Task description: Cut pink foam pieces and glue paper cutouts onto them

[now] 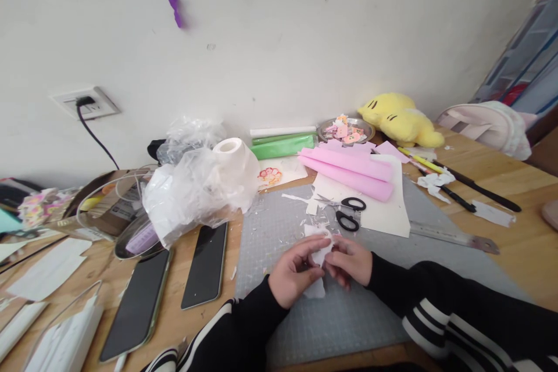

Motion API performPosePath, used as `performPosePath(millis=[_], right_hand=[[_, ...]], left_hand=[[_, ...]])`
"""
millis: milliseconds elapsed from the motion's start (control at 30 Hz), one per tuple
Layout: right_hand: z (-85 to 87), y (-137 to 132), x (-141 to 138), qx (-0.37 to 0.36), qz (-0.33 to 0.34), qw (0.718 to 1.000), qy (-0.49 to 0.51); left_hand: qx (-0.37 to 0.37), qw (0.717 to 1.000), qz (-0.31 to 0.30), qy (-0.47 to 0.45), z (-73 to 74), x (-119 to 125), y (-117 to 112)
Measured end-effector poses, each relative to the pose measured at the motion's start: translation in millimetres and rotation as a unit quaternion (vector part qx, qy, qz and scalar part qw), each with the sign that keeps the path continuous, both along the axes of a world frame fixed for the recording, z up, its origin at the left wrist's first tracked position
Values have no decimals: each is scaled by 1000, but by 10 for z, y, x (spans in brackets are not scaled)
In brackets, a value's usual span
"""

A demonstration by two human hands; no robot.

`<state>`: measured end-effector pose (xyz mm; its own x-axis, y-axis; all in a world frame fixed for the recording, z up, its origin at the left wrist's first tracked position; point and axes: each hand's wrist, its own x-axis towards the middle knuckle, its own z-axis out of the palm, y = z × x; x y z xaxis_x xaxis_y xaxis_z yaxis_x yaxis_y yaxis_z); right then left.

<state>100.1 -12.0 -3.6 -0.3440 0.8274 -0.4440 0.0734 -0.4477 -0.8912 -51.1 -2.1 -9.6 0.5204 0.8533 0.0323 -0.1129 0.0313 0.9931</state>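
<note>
Both hands meet over the grey cutting mat (283, 226), pinching a small piece of white paper (320, 250) between them. My left hand (294, 270) grips its left side with curled fingers. My right hand (351, 261) holds the right side, fingers closed. More of the white paper hangs below the hands, touching the mat. Black-handled scissors (349, 212) lie on the mat just beyond the hands, beside white paper scraps.
Pink foam rolls (349, 171) on a white sheet, green rolls (283, 145), a metal ruler (453, 236), a yellow plush toy (401, 119), and pens lie behind. Two phones (207, 264) and a plastic bag with a tissue roll (196, 186) sit left.
</note>
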Motion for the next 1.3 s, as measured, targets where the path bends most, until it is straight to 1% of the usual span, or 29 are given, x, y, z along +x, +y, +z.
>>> performPosePath(millis=[67,100,267,367,467,533,633,700,867,1067,1300], right_hand=[[12,6,3,6,-8,1000,4],[21,8,5,8,-7,1000,5],[49,7,12,0,5,1000,-11],[30,2,8,2,8,1000,-20],[6,0,0,8,14,1000,-5],[5,3,-4,1,10,1000,0],[22,10,-5,-5,-6,1000,-4],[27,12,-4,-1,-6,1000,-5],[-3,5,-4,10,-2,1000,-13],[-13,-6,-3,4,9,1000,-1],[-1,-13,-1,-7,37,999,-20]], left_hand=[[-3,1000,-28,-1,13,14,-10],[-7,1000,-31,-2,16,20,-14],[-18,1000,15,-6,9,30,-20],[-16,999,39,-16,2,22,-10],[-10,998,52,-17,-3,11,3],[-3,999,45,-9,-2,10,7],[4,1000,6,15,5,18,-2],[5,1000,-7,28,10,23,-11],[6,999,38,19,8,19,-16],[-6,998,58,1,7,23,-6],[-19,998,65,-2,8,27,8]])
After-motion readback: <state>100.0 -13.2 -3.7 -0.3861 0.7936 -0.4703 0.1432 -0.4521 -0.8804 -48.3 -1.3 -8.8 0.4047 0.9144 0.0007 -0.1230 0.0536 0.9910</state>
